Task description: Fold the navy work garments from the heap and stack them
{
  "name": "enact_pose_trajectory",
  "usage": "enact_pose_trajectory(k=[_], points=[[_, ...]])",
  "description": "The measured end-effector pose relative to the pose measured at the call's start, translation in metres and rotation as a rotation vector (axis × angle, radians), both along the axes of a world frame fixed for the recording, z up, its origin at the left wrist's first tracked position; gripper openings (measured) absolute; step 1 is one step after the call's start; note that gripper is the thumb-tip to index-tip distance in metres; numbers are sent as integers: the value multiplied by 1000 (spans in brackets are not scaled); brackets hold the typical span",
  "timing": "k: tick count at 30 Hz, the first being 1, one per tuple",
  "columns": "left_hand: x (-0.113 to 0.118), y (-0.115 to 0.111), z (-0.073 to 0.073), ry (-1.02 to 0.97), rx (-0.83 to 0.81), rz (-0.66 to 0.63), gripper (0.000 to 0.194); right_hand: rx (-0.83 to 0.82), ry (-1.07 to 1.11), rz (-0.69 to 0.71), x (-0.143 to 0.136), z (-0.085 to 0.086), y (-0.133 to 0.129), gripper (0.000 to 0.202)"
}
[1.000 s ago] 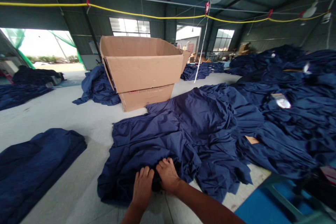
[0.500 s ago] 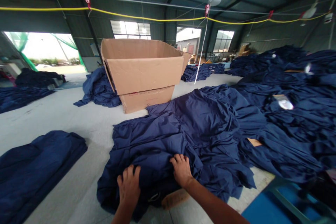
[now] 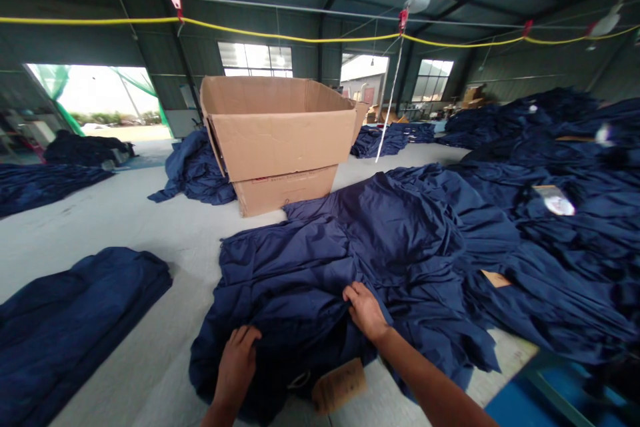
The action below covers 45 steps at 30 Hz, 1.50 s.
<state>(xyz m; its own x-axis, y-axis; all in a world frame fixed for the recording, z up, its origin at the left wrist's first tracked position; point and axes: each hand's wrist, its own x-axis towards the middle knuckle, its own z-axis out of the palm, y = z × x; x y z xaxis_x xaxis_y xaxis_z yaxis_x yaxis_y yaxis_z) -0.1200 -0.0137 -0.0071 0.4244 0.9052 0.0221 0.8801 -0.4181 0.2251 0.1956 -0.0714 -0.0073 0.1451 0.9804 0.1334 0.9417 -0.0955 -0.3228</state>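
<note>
A navy garment [image 3: 295, 273] lies rumpled on the pale table, its near edge close to me. My left hand [image 3: 237, 361] is closed on the cloth at its lower left. Farther right, my right hand [image 3: 366, 311] pinches a fold of the same garment. Between my forearms, a brown paper tag [image 3: 341, 387] rests by the near edge, with a small white loop [image 3: 299, 380] beside it on the dark cloth.
A large open cardboard box [image 3: 287, 143] stands behind the garment. A folded navy bundle [image 3: 83, 320] lies at left. Navy cloth heaps [image 3: 575, 247] cover the right side. A white cord [image 3: 390, 100] hangs behind, and something blue [image 3: 530, 393] shows at lower right.
My right hand has moved right and slightly up, gripping the cloth. My left hand has shifted slightly down and left, its fingers now curled. More of the brown tag shows.
</note>
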Motion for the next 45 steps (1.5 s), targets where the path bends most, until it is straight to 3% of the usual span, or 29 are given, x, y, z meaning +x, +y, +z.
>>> enact_pose_trajectory(k=[3,6,9,11,13,15,16,19,22,24,27,30,33,35,38,41,43,45], points=[[-2,1,13,37,10,1,37,-15,88,142,5,-3,1,47],[1,1,27,164,-184,-19,33,-128,104,204,4,1,1,61],[16,1,39,226,-275,-57,31,-235,111,174,-7,19,4,74],[31,3,44,173,-240,-76,33,-213,153,196,-21,34,9,59],[48,6,42,93,-199,-110,35,-219,175,247,-37,43,18,41],[62,6,32,98,-170,-110,40,-276,109,245,-52,41,27,41],[66,5,25,144,-173,-83,53,-311,56,222,-57,36,32,43],[66,0,7,331,-323,28,93,-434,-57,170,-67,16,40,61],[59,2,7,390,-536,6,100,-493,-61,130,-74,5,44,55],[59,10,17,339,-547,-18,90,-359,-53,95,-79,6,50,43],[68,29,23,204,-289,18,56,-158,-45,154,-79,9,66,45],[67,45,4,186,-101,106,54,-148,-90,136,-60,-1,84,50],[51,53,-22,272,-206,202,59,-219,-124,37,-31,-22,94,56],[39,59,-28,312,-315,211,64,-248,-120,29,-17,-31,97,59],[38,76,-12,324,-394,186,62,-181,-135,0,-11,-29,109,50],[54,105,9,258,-263,123,50,-89,-162,7,-14,-13,136,40],[69,129,14,179,-184,36,46,-72,-163,44,-13,-4,161,41],[82,156,9,129,-183,-35,49,-79,-164,60,-9,-1,189,44]])
